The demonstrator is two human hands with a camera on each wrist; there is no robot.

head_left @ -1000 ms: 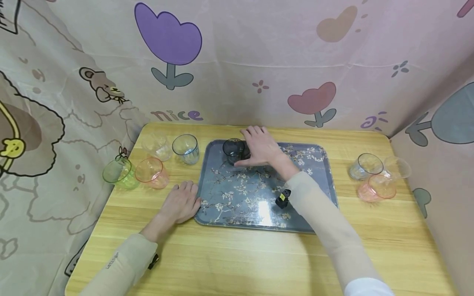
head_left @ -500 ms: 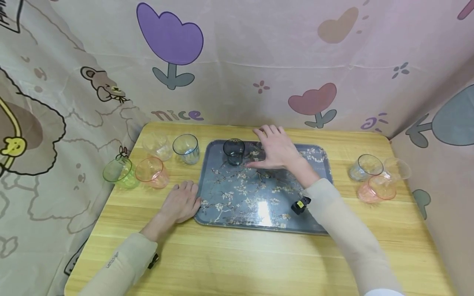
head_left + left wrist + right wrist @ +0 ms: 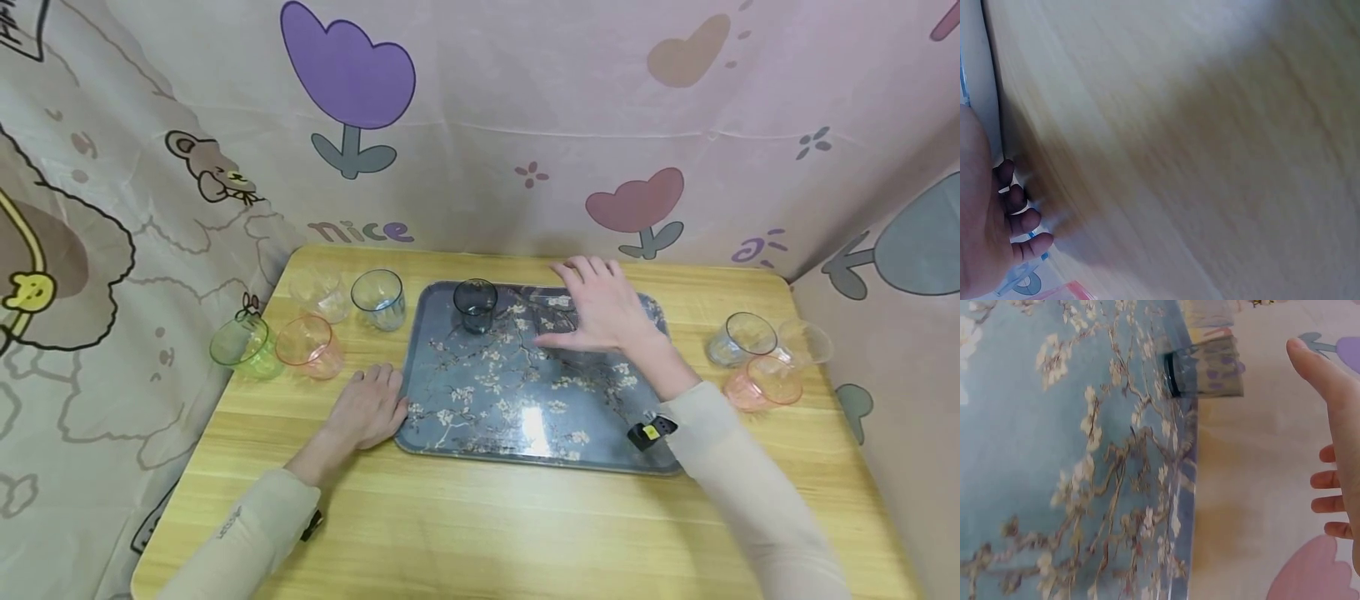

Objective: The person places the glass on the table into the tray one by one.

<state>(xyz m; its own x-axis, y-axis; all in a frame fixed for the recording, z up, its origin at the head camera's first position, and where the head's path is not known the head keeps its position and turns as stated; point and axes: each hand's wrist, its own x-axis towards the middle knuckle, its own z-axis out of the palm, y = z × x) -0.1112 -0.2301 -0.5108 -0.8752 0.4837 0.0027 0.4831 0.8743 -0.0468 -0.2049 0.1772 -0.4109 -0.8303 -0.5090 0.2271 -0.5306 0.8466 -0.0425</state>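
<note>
On the blue-grey floral tray (image 3: 480, 400), a dark smoky glass (image 3: 476, 307) stands upright near the back left corner. My right hand (image 3: 603, 307) hovers over the back right part of the tray, thumb spread from the fingers, holding nothing. In the right wrist view the same glass (image 3: 1207, 369) shows well apart from the thumb. My left hand (image 3: 367, 408) rests on the table with its thumb side at the tray's left edge. In the left wrist view its fingertips (image 3: 1034, 245) appear loosely bent, with nothing in them.
Left of the tray stand a blue-rimmed glass (image 3: 378, 300), a clear glass (image 3: 318, 296), a red-rimmed glass (image 3: 311, 348) and a green glass (image 3: 247, 348). At the right are a blue-rimmed glass (image 3: 741, 340), a clear glass (image 3: 806, 342) and a pink glass (image 3: 761, 385). A printed curtain (image 3: 480, 150) borders the table.
My right hand has let go of the dark glass and moved right, away from it. The glass stays on the tray. My left hand has not moved.
</note>
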